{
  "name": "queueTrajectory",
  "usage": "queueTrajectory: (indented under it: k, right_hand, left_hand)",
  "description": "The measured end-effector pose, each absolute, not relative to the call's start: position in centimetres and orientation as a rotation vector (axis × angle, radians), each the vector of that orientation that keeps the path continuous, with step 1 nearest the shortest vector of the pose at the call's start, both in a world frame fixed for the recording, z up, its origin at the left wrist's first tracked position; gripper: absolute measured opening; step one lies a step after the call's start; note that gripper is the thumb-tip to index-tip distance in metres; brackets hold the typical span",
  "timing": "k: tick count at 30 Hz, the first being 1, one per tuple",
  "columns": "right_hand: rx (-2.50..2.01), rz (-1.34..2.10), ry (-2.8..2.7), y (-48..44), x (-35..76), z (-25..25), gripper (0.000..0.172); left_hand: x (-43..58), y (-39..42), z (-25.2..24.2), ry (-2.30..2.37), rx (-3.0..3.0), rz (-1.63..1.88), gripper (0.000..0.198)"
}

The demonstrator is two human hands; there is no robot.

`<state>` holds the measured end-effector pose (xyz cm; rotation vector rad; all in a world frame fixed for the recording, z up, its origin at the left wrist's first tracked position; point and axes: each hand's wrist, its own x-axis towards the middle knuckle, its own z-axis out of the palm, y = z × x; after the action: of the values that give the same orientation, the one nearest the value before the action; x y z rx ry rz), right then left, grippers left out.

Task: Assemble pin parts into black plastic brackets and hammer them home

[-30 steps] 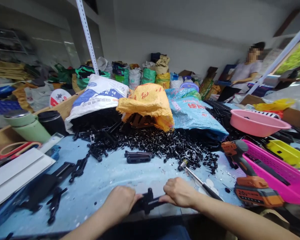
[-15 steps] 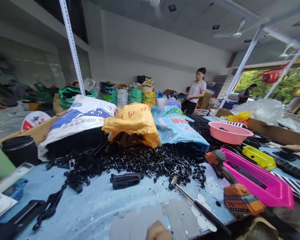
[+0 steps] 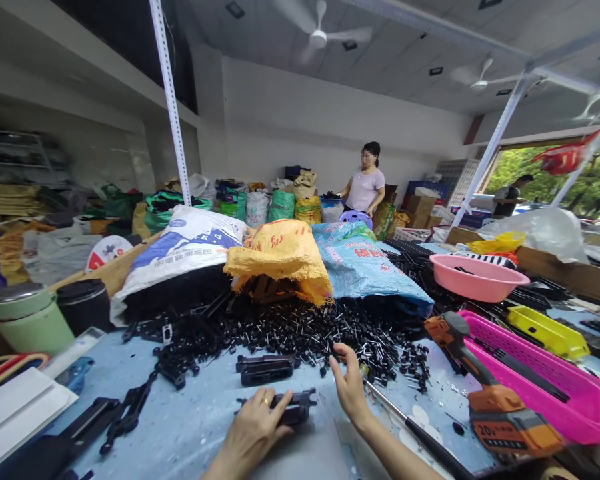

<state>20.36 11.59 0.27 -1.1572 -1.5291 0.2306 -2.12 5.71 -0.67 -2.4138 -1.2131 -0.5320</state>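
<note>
- On the drill (image 3: 513, 423) at the near right I can read "20V"; the smaller marks beside it are too fine for me.
- The white bag (image 3: 190, 237) at the far left carries blue lettering, but I can't make it out safely.
- Red characters run across the yellow bag (image 3: 280, 257) in the middle and the blue bag (image 3: 365, 260) to its right (the folds break up those on the yellow one).
- My left hand (image 3: 257, 427) comes in from the near edge, palm down, a ring on one finger, its fingers spread loosely over the left end of a black bracket (image 3: 303, 408). I can't tell whether they grip it or only rest on it.
- That bracket lies on the blue table (image 3: 190, 413) near the middle, its right end showing past my fingertips; a second bracket (image 3: 265, 370) lies just on its far side.
- My right hand (image 3: 351, 390) is raised to the right of the bracket, apart from it, with thumb and forefinger wide and nothing between them. Its fingers point towards the pile of screws (image 3: 380, 350).
- The hammer (image 3: 430, 441) lies just right of my right wrist, its dark handle slanting towards the near right.
</note>
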Motion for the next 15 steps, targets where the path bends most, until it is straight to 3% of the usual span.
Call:
queueTrajectory:
  k: [4,9,15]
  right_hand:
    - [-1.154,0.089,-1.798,10.0,20.9,-1.5,0.019]
    - [-1.148,-0.049,-2.030,7.1,19.7,-4.1,0.031]
    - [-1.148,-0.077,-2.113,7.0,19.1,-4.4,0.035]
  left_hand:
    - [-1.2,9.2,-1.1,-1.503,-2.345,-0.351,0.076]
    - [0.2,10.2,0.1,-1.816,-2.358,-0.223,0.061]
    - [0.5,9.9,0.8,-1.934,-2.327,-0.163,0.057]
